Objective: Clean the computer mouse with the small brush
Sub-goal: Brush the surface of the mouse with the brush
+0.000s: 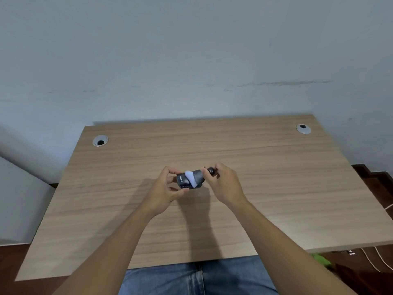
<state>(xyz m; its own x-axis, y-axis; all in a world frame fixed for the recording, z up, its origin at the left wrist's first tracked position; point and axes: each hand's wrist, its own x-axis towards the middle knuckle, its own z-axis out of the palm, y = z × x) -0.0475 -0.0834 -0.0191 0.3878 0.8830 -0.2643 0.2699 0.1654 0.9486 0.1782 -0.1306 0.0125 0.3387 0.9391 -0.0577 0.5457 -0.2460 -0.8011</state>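
Head view: the left hand pinches the dark computer mouse above the wooden desk; the right hand grips the small brush, its pale bristles touching the mouse.

The mouse sits above the desk centre, between the left hand and right hand. The brush lies across the mouse. Two grommets occupy the far corners.
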